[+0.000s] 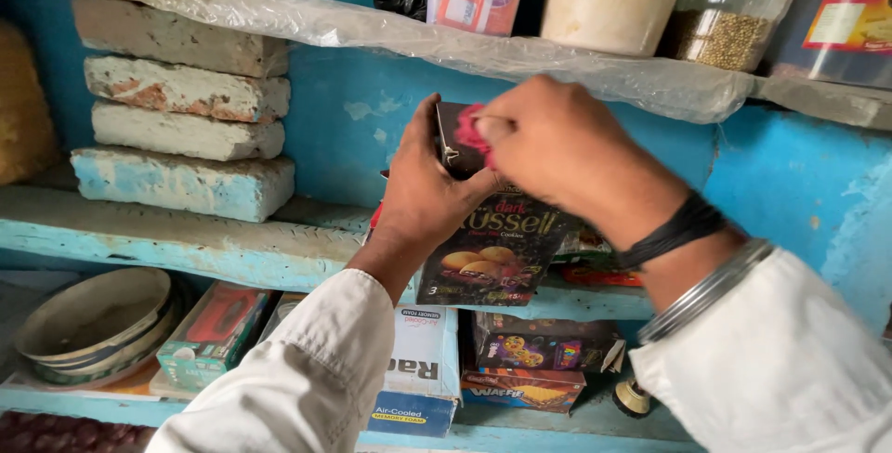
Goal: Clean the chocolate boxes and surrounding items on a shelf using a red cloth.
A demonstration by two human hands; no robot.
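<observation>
Gripping a dark cookie box (492,249), left hand (423,193) closed; right hand (557,142) pinches pink cloth (471,131).

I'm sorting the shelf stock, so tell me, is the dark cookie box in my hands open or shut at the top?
Open. The top flap of the cookie box stands up, held by the left hand, while the right hand presses something pink at the opening.

We see a dark brown cookie box (497,249) printed with golden biscuits, and a pink cloth (471,130) against its top. The wall (790,183) is bright blue, the shelf (186,239) pale turquoise with chipped paint. The bricks (181,91) show whitewash over reddish patches. Both sleeves (297,379) are off-white; a black thread band (674,230) and silver bangle (706,290) circle one wrist.
</observation>
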